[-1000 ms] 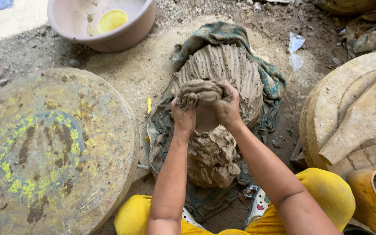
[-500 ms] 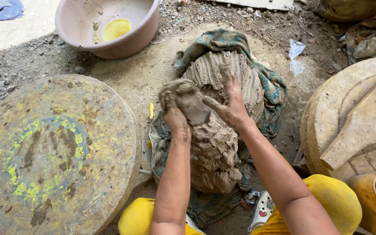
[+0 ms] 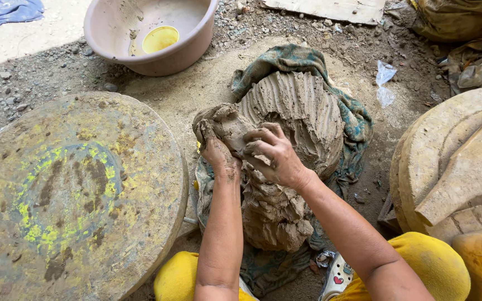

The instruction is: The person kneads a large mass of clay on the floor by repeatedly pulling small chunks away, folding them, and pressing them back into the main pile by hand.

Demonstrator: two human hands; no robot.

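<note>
The round, flat stone wheel smeared with yellow paint and dried mud [image 3: 73, 195] fills the left of the frame, lying on the gritty dirt floor [image 3: 46, 83]. At the right edge sits a pale, clay-caked round slab with a wedge-shaped block on it [image 3: 453, 167]. In the centre, on a rumpled teal cloth [image 3: 358, 122], stands the large grey-brown mound of wet clay, ribbed with finger grooves on its upper half [image 3: 302, 111]. In the upper left of the frame is a pink plastic basin [image 3: 112, 22] holding a small yellow bowl [image 3: 160, 39]. The smaller lump of grey clay [image 3: 221, 122] sits at the mound's left shoulder, touching it, just left of centre. The left hand [image 3: 218, 159] is pressed up under and around that lump, fingers closed on it; the right hand [image 3: 274, 156] lies over its right side, fingers curled and clamped into it where it meets the mound. The clay looks soft, dense and sticky: it should be heavy for its size, deform under any pressure and tear if pulled thin, so it is best taken with both palms cupped low around the lump's bulk rather than pinched at an edge.
</note>
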